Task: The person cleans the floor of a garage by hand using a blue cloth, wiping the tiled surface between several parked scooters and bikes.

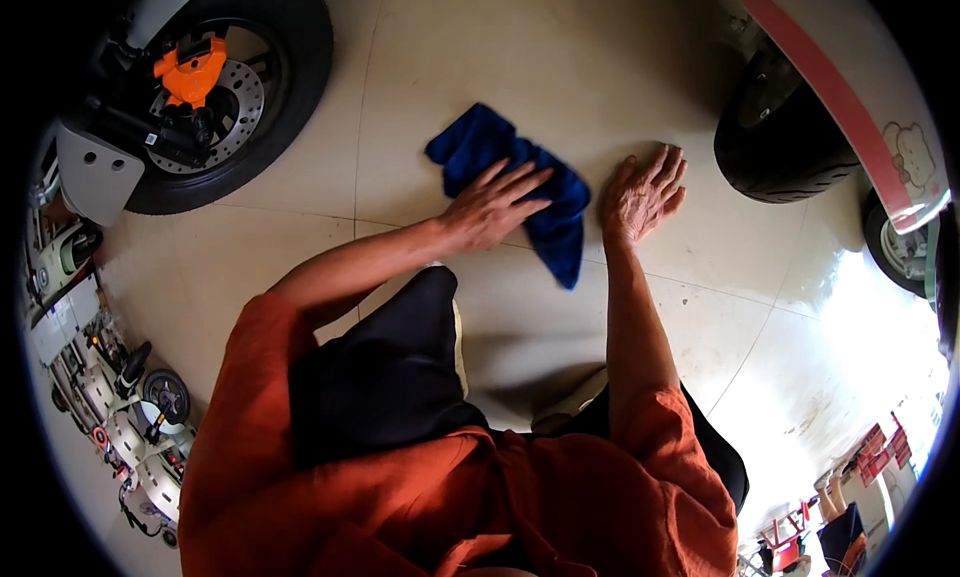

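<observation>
A dark blue cloth (562, 182) lies crumpled on the pale tiled floor (450, 57). My left hand (495, 207) rests on top of it, fingers stretched out and slightly apart, a little blurred. The part of the cloth beneath those fingers is hidden. Just right of the cloth, my right hand (643, 195) is planted flat on the bare tile with its fingers extended. It holds nothing and sits apart from the cloth.
A scooter wheel (290, 97) with an orange brake caliper (192, 69) stands at the far left. Another black tyre (775, 137), under pink-and-white bodywork (850, 67), stands at the far right. Several scooters (125, 417) line the left rim. My bent knees are close below my hands.
</observation>
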The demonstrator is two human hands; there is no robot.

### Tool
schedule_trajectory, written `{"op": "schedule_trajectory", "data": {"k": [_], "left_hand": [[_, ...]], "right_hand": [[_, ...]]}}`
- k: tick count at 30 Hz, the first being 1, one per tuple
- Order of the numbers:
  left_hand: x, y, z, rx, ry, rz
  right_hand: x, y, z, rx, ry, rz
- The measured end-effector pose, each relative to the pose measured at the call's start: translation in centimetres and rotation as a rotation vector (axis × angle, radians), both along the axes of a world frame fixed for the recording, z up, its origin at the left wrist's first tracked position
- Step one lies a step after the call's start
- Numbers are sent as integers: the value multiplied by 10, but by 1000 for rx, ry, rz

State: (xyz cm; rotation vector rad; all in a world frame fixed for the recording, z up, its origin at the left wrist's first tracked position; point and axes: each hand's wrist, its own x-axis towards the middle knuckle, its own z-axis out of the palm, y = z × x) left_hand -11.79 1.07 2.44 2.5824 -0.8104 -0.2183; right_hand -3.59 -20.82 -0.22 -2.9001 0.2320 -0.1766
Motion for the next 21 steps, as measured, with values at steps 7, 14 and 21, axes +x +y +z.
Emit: {"op": "schedule_trajectory", "data": {"k": [7, 14, 21], "left_hand": [[-16, 101, 15, 138, 46, 128], [65, 18, -9, 99, -63, 49], [140, -72, -16, 12, -166, -160]], "right_hand": [[0, 2, -6, 9, 10, -5], [-1, -3, 0, 47, 5, -23], [0, 4, 4, 197, -25, -74]]}}
